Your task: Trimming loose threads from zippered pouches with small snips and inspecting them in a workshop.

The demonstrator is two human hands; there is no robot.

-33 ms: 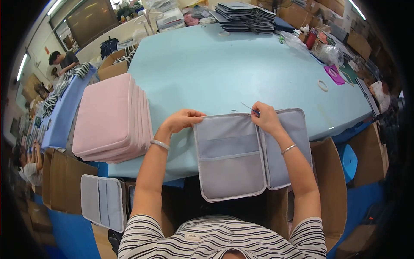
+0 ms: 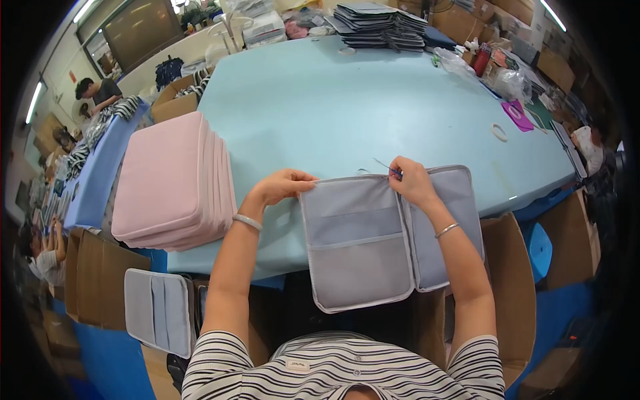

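Note:
An open grey zip case point(image 2: 357, 280) lies spread over the near table edge, its inner side up. The left panel has a slip pocket and a mesh-like lower part; the narrower-looking right panel point(image 2: 433, 260) is partly covered by my right forearm. My left hand point(image 2: 283, 187) is closed, pinching the top left corner of the case. At the top of the fold, my right hand point(image 2: 411, 181) is closed on a small blue-handled tool point(image 2: 396, 174) with a thin pointed tip jutting up and left. Its exact kind is hidden by the fingers.
A stack of pink cases point(image 2: 160, 180) stands on the blue table point(image 2: 300, 100) at the left. Dark flat cases point(image 2: 380, 27) are piled at the far side. A tape roll point(image 2: 499, 132) lies right. Cardboard boxes point(image 2: 510, 287) flank me; another grey case point(image 2: 157, 310) rests lower left.

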